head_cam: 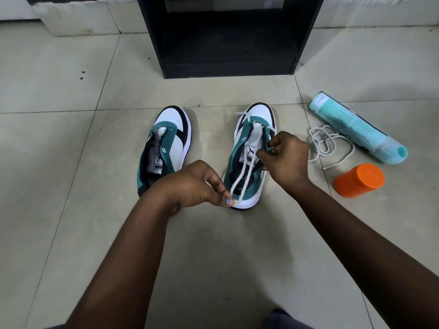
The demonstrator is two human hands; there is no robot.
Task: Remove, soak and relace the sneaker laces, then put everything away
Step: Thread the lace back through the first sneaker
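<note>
Sneakers, two of them (164, 146) (249, 153), sit side by side on the floor (71, 138), toes pointing away from me. My left hand (197, 186) pinches one lace (242, 181); my right hand (285, 157) grips the right shoe's side.

Single head cam, wide-angle, looks fwd and steeply down at tiled floor (71, 138), prob. from close range.

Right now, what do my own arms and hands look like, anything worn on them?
Both forearms are bare as far as the frame shows: no sleeves, watch, bracelets or gloves in view. The left hand has a nail painted light blue at its fingertip. The right hand shows no rings on the fingers in view; its nails are turned away, so I can't tell about polish there.
</note>
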